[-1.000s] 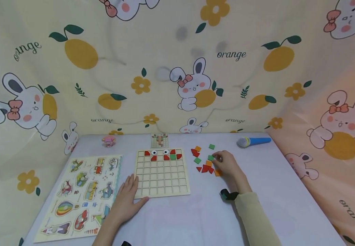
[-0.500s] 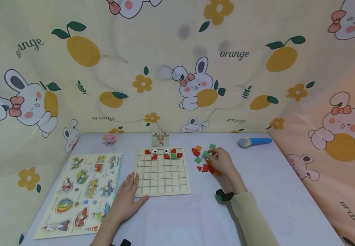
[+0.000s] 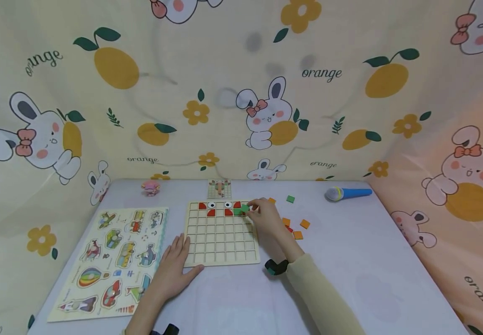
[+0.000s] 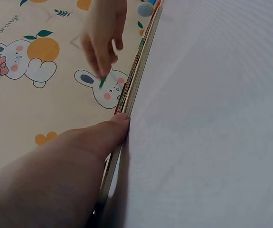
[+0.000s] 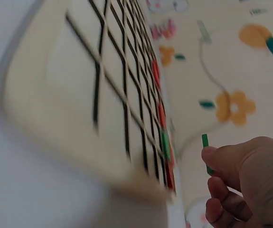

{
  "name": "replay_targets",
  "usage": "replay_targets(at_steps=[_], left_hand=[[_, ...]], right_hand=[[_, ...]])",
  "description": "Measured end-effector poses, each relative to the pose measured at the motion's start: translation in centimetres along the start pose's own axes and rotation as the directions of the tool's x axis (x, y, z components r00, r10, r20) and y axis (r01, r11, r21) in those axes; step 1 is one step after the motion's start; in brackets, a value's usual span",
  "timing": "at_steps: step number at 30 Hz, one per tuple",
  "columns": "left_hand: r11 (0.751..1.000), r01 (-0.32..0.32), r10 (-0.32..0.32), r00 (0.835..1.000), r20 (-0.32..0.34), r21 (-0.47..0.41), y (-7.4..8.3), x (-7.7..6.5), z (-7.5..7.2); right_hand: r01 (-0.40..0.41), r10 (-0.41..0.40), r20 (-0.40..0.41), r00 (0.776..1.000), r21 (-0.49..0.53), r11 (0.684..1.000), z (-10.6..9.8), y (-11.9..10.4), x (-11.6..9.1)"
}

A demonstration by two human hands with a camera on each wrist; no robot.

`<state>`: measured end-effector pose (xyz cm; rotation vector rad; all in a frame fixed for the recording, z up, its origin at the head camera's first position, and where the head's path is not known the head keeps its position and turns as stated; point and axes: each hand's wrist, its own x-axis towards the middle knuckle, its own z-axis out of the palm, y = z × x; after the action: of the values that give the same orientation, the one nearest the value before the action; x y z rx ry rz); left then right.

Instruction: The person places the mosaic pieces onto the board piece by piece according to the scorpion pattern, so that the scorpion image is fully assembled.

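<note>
My right hand [image 3: 267, 217] pinches a green square tile [image 3: 245, 208] over the top right of the wooden grid board [image 3: 220, 243]. In the right wrist view the tile [image 5: 204, 140] is seen edge-on between thumb and fingers, raised off the board. Red quarter-round pieces [image 3: 211, 212], two white eye pieces [image 3: 228, 204] and another green tile [image 3: 237, 211] sit in the board's top two rows. My left hand [image 3: 173, 270] rests at the board's lower left with its fingers straight, the thumb [image 4: 119, 121] against the near edge.
Orange tiles [image 3: 305, 224], red pieces and a green tile [image 3: 290, 199] lie right of the board, partly hidden by my right hand. A small pattern card [image 3: 219, 189] is behind the board. A picture puzzle [image 3: 111, 265] lies left, a toy microphone [image 3: 347, 194] back right, a pink figure [image 3: 151, 188] back left.
My right hand has picked a green tile from the loose pieces and moved left with it to above the board's top right. The left hand has stayed in place.
</note>
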<state>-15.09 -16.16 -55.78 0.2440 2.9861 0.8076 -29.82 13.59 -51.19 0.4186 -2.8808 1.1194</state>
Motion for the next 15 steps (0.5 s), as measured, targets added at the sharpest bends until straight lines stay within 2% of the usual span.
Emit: replay_targets(at_steps=[6,15], left_hand=[[1.000,0.006,-0.006,1.000,0.011,-0.007,0.2,0.3,-0.1],[1.000,0.015,-0.015,1.000,0.017,-0.007,0.2,0.1,-0.3]], right_hand=[[0.029,-0.029,0.041,0.999,0.006,1.000,2.6,-2.1,0.8],[0.092,-0.091,0.064,0.994,-0.014,0.996,5.1,-4.0,1.7]])
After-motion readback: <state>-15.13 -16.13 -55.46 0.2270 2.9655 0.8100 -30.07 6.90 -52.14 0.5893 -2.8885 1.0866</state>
